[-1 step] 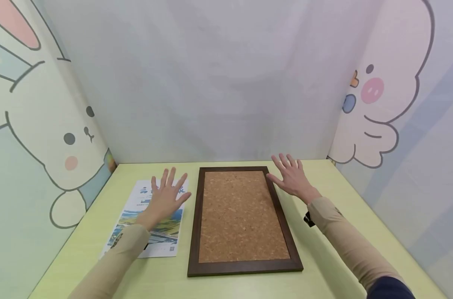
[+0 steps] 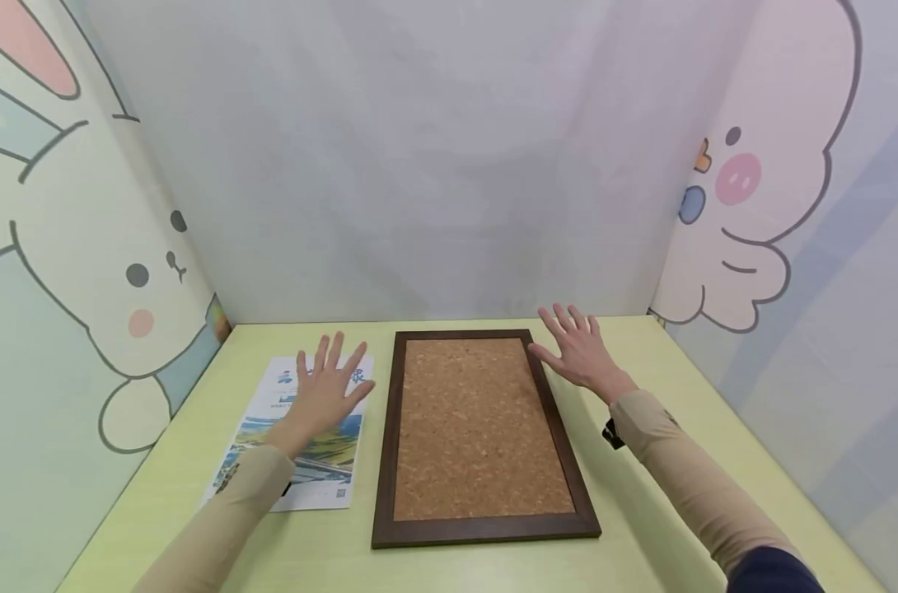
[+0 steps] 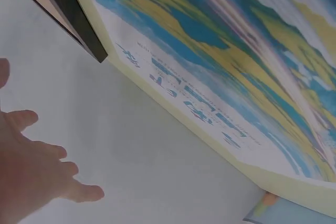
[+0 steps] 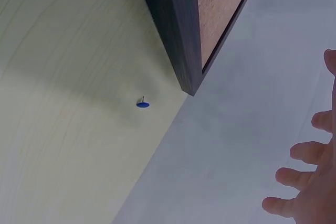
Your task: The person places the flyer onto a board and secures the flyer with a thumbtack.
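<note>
Now, on the table (image 2: 486, 568) the framed corkboard (image 2: 486, 436) sits unmoved, printed sheet (image 2: 336, 449) to its left. The left hand (image 2: 321, 397) has edged slightly leftward, the right hand (image 2: 586, 361) steady, fingers all spread and empty; blue thumbtack (image 4: 143, 104) near the corkboard's corner.

Both arms (image 2: 222, 519) outstretched, fingers (image 2: 334, 352) spread, thumbs (image 2: 544, 357) inward
</note>
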Demonstrator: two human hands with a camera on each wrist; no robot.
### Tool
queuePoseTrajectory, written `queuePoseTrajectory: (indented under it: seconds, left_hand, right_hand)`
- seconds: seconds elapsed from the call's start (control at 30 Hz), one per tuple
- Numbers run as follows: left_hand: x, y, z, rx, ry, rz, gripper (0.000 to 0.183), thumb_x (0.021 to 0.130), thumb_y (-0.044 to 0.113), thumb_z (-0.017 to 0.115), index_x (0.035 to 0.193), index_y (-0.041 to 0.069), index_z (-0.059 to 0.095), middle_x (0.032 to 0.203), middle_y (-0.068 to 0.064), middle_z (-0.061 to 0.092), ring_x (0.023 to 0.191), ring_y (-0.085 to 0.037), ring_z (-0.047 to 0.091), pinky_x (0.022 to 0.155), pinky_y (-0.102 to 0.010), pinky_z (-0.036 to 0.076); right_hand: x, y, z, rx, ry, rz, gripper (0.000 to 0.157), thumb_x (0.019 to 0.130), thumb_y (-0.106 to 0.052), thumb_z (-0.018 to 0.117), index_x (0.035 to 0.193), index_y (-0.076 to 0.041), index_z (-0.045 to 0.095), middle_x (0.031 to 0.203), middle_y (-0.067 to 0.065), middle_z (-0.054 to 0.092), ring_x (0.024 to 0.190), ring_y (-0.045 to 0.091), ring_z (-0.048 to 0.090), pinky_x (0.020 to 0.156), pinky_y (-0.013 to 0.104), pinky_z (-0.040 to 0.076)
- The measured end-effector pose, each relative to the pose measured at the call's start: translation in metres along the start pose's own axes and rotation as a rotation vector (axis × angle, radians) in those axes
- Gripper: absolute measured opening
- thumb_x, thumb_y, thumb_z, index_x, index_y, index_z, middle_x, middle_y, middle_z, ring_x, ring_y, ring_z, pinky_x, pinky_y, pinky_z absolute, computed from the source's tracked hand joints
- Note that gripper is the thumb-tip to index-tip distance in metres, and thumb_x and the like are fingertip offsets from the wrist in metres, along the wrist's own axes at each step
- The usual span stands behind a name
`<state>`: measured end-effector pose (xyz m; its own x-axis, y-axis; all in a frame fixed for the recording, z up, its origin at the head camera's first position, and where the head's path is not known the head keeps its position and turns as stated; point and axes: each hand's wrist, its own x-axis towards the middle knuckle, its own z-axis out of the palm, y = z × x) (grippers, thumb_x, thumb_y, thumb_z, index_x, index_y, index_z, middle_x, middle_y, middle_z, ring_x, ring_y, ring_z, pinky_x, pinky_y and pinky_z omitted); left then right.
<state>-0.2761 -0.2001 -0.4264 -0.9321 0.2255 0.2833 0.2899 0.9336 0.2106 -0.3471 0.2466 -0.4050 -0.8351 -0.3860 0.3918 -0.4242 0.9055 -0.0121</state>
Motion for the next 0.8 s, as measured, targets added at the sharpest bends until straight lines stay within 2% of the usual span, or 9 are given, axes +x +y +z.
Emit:
queuePoseTrajectory:
  seconds: [0.13, 0.23, 0.33, 0.43, 0.53, 0.67, 0.8]
  left_hand:
    - [-0.012, -0.016, -0.012, -0.034, 0.005, -0.098, 0.079, 0.091, 0.042, 0.062, 0.154, 0.013, 0.023, 0.158, -0.03, 0.01, 0.144, -0.052, 0.007, 0.109, -0.074, 0.006]
    - [-0.026, -0.03, -0.02, -0.036, 0.013, -0.182, 0.085, 0.087, 0.039, 0.068, 0.152, 0.006, 0.024, 0.153, -0.035, 0.018, 0.137, -0.056, 0.018, 0.105, -0.074, 0.018]
    - [-0.042, -0.042, -0.027, -0.036, -0.008, -0.273, 0.093, 0.082, 0.04, 0.074, 0.149, -0.001, 0.024, 0.145, -0.039, 0.025, 0.128, -0.059, 0.026, 0.096, -0.075, 0.028]
    - [-0.06, -0.053, -0.033, -0.061, -0.08, -0.375, 0.103, 0.077, 0.045, 0.077, 0.146, -0.008, 0.022, 0.137, -0.043, 0.027, 0.122, -0.061, 0.026, 0.089, -0.076, 0.03]
    - [-0.077, -0.062, -0.04, -0.076, -0.185, -0.465, 0.112, 0.074, 0.054, 0.076, 0.141, -0.015, 0.02, 0.131, -0.047, 0.026, 0.118, -0.064, 0.024, 0.084, -0.077, 0.03]
    - [-0.093, -0.071, -0.047, -0.079, -0.289, -0.53, 0.116, 0.071, 0.063, 0.074, 0.132, -0.021, 0.022, 0.12, -0.047, 0.028, 0.112, -0.067, 0.028, 0.077, -0.074, 0.036]
    - [-0.105, -0.075, -0.05, -0.09, -0.34, -0.567, 0.114, 0.069, 0.067, 0.074, 0.123, -0.022, 0.027, 0.111, -0.045, 0.033, 0.103, -0.064, 0.035, 0.069, -0.065, 0.041]
  right_hand:
    - [0.003, 0.006, 0.001, 0.009, 0.012, -0.006, 0.075, 0.095, -0.063, 0.04, 0.15, -0.012, 0.034, 0.151, 0.026, 0.035, 0.139, 0.047, 0.028, 0.107, 0.065, 0.024]
    - [0.004, 0.011, 0.001, 0.026, -0.014, 0.015, 0.072, 0.097, -0.057, 0.044, 0.151, -0.01, 0.032, 0.152, 0.027, 0.032, 0.139, 0.047, 0.028, 0.108, 0.064, 0.026]
    - [0.004, 0.017, 0.001, 0.033, -0.047, 0.043, 0.069, 0.097, -0.048, 0.049, 0.151, -0.009, 0.031, 0.153, 0.028, 0.031, 0.138, 0.048, 0.031, 0.106, 0.064, 0.03]
    - [0.002, 0.023, 0.003, 0.03, -0.069, 0.067, 0.067, 0.098, -0.044, 0.051, 0.15, -0.007, 0.033, 0.151, 0.029, 0.033, 0.132, 0.049, 0.037, 0.101, 0.064, 0.033]
    - [-0.001, 0.03, 0.008, 0.041, -0.078, 0.083, 0.063, 0.098, -0.04, 0.052, 0.147, -0.004, 0.038, 0.147, 0.031, 0.038, 0.125, 0.051, 0.042, 0.097, 0.065, 0.036]
    - [-0.007, 0.038, 0.013, 0.083, -0.09, 0.105, 0.055, 0.097, -0.033, 0.055, 0.14, 0.001, 0.045, 0.135, 0.033, 0.046, 0.118, 0.05, 0.046, 0.092, 0.064, 0.039]
    - [-0.012, 0.043, 0.02, 0.161, -0.137, 0.127, 0.05, 0.096, -0.025, 0.059, 0.133, 0.007, 0.05, 0.116, 0.031, 0.053, 0.101, 0.043, 0.054, 0.081, 0.055, 0.046]
